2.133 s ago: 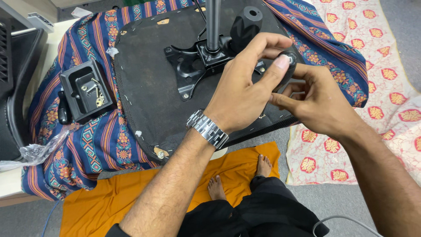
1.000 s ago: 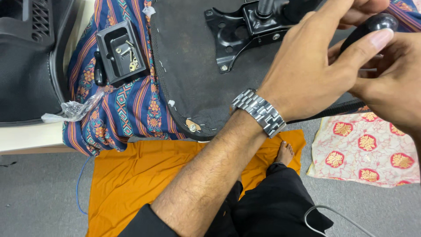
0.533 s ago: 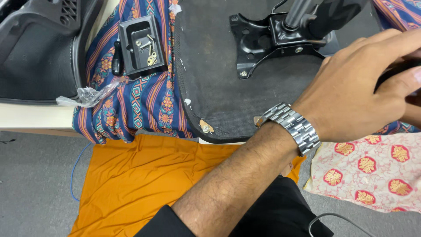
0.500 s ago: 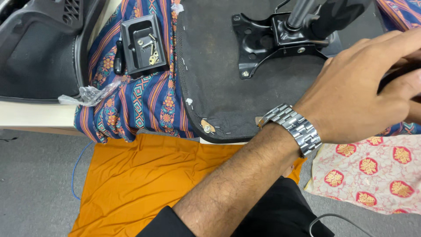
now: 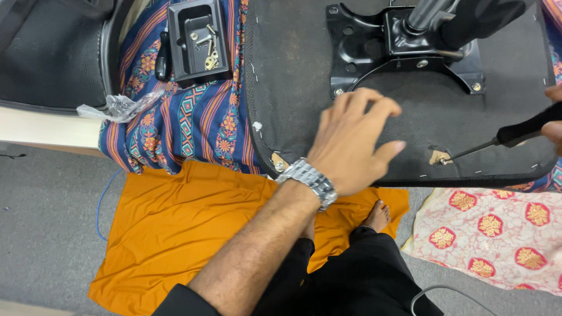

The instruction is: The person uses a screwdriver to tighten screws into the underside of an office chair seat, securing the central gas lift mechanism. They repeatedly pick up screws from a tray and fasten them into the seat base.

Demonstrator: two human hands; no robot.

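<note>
On grey floor, an orange cloth lies below a patterned blue cloth. Upturned chair seat: dark fabric underside. Left hand rests there, fingers spread, empty. Right hand, mostly out of frame, grips a screwdriver at the seat's edge.

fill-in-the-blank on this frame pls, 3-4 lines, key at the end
1. The left hand lies flat on the dark underside of the ____.
2. The right hand holds a black-handled ____ with its tip at a screw near the edge.
3. The black tray holds loose screws and rests on the ____ cloth.
4. The floor cloth under the bare foot is ____.

Missing words: seat; screwdriver; striped blue; orange
</note>
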